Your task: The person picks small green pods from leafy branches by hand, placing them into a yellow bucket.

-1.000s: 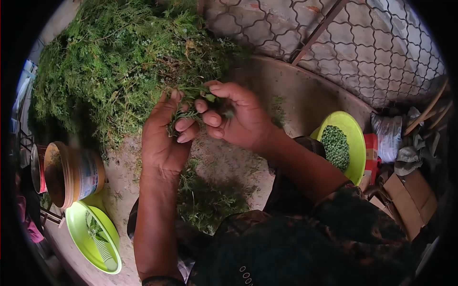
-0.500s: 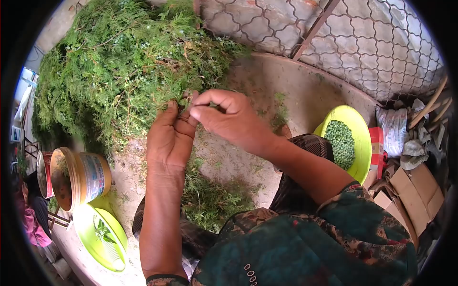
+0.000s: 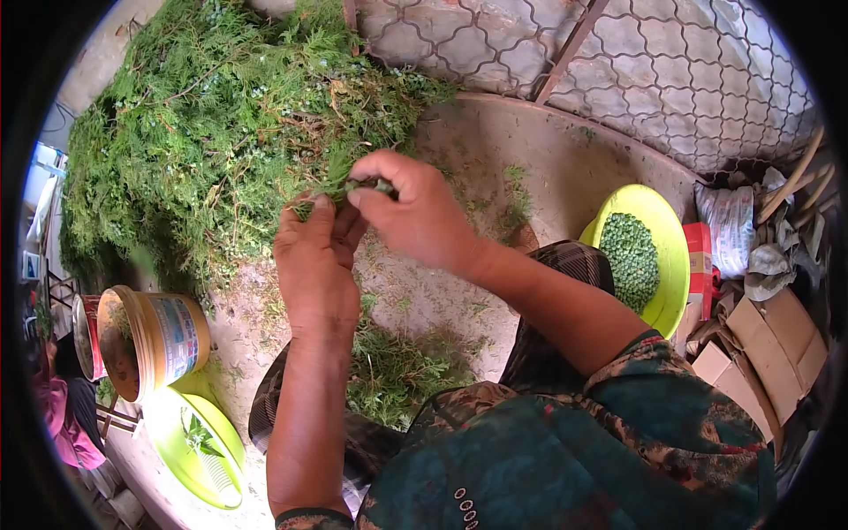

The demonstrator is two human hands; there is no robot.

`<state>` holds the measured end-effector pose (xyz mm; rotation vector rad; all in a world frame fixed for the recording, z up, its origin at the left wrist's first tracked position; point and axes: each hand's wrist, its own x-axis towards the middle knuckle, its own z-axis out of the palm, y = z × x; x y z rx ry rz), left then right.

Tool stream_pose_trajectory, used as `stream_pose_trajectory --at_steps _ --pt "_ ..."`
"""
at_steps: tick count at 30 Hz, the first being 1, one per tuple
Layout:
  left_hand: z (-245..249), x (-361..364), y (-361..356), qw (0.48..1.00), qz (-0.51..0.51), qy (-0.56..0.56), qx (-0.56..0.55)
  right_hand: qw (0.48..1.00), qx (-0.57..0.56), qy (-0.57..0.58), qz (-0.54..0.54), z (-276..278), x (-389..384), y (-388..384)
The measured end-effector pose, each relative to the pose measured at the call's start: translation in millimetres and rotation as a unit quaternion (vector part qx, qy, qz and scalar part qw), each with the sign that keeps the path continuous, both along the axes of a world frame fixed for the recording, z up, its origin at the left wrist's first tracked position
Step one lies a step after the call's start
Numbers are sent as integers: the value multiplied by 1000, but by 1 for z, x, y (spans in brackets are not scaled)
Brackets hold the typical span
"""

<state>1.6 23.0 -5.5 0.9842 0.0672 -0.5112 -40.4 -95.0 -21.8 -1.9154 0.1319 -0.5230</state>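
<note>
Gripping a thin green leafy sprig (image 3: 322, 199) just above the centre of the frame, the left hand (image 3: 314, 261) is curling its fingers closely around the stem, with its back turned to the camera. The right hand (image 3: 417, 216) is meeting it from the right, thumb and forefinger narrowed to a pinch on the sprig's tip, where a small dark green bit is showing. The two hands are touching at the fingertips.

Behind them a large heap of feathery green branches (image 3: 194, 132) is filling the upper left of the frame, and the sprig is lying against its lower edge. A smaller pile of loose green cuttings (image 3: 397, 371) is lying on the sandy concrete ground (image 3: 442, 300) below the hands.

At the right edge a lime-yellow round plastic bowl (image 3: 678, 238) is holding small green round seeds (image 3: 629, 261). At the lower left a round tin with a printed paper label (image 3: 172, 336) is lying on its side, just above a lime-green plastic plate (image 3: 168, 437). A wire mesh fence (image 3: 698, 79) is crossing the upper right.
</note>
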Motion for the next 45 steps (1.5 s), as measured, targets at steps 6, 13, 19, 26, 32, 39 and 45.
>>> stream_pose_trajectory --at_steps 6,13,19,26,32,39,45 --pt "12 6 6 996 -71 -25 48 800 565 121 163 21 -6 -16" --pt "13 -5 -6 988 -95 -71 101 764 603 139 183 21 -13 -17" --pt "9 -6 -4 987 -97 -93 87 840 494 114 194 26 -18 -16" --pt "5 -16 -13 946 -116 -201 227 986 -151 -64 -33 7 -26 -23" --pt "8 -24 -13 967 -148 -145 147 959 253 71 109 21 -43 -44" --pt "10 -36 -15 978 -201 1 -55 849 476 104 203 30 -63 -44" --pt "-5 -44 -19 952 -158 -192 175 996 33 21 79 15 -62 -43"
